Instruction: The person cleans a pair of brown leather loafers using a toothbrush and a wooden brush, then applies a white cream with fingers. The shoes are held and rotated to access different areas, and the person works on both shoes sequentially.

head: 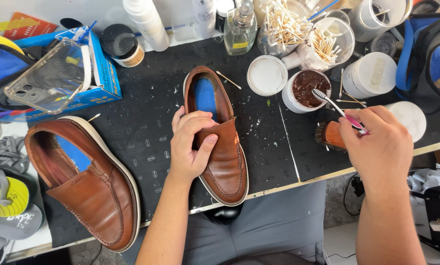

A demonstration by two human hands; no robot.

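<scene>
Here, at the far left of the desk (146, 132), a flat blue box (102, 81) with white print lies open-faced, and a clear phone case (48, 76) rests on top of it. An orange-red packet (26, 24) sits behind it at the back edge. A small round jar with a black lid (119, 44) stands just right of the box, and a white bottle (146, 22) rises beside that. In front of these, a brown loafer with a blue insole (90, 181) lies tilted on the black mat.

Nearer the middle, the left hand (190, 145) is curled over the vamp of a second brown loafer (222, 142), fingers pressed on the tongue and thumb laid along the upper; the shoe points toward the person, its toe at the desk's front edge.

To the right, a white lid (266, 74) lies beside an open white tub of dark brown paste (306, 88). Clear cups of cotton swabs (298, 32) stand behind. The right hand (377, 142) is closed in a pinch around a pink-handled toothbrush (335, 105), whose bristled head rests in the paste. A wooden-backed brush (330, 135) lies just under that hand.
</scene>
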